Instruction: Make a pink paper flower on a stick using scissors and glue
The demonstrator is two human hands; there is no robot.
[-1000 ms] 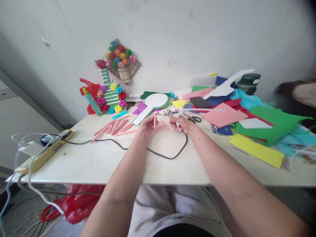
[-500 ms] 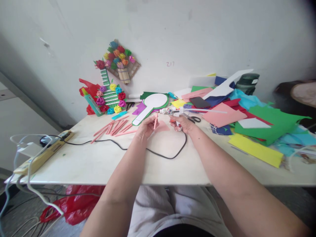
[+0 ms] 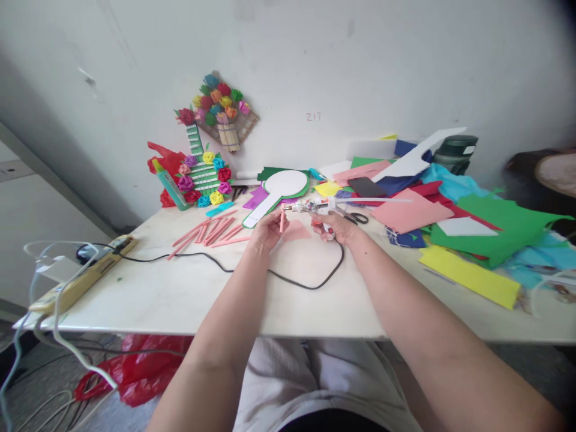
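Note:
My left hand (image 3: 265, 231) pinches a short pink paper roll (image 3: 282, 221) and holds it upright above the white table (image 3: 180, 294). My right hand (image 3: 338, 227) grips a glue gun (image 3: 310, 207) whose nozzle points left at the top of the roll. A clear glue stick (image 3: 373, 200) sticks out of the gun's back to the right. The gun's black cord (image 3: 297, 279) loops across the table to a power strip (image 3: 81, 279) at the left. A small pink paper piece (image 3: 297, 230) lies under my hands.
Several pink paper rolls (image 3: 211, 231) lie left of my hands. Paper-flower crafts (image 3: 204, 174) lean on the wall, with a white paddle shape (image 3: 279, 189) beside them. Coloured paper sheets (image 3: 477, 228), a phone (image 3: 364, 186), scissors (image 3: 355, 217) and a dark jar (image 3: 456, 150) fill the right side.
The hands keep the same hold. The roll tipped slightly and came back upright at the gun's nozzle; the view shifted a little.

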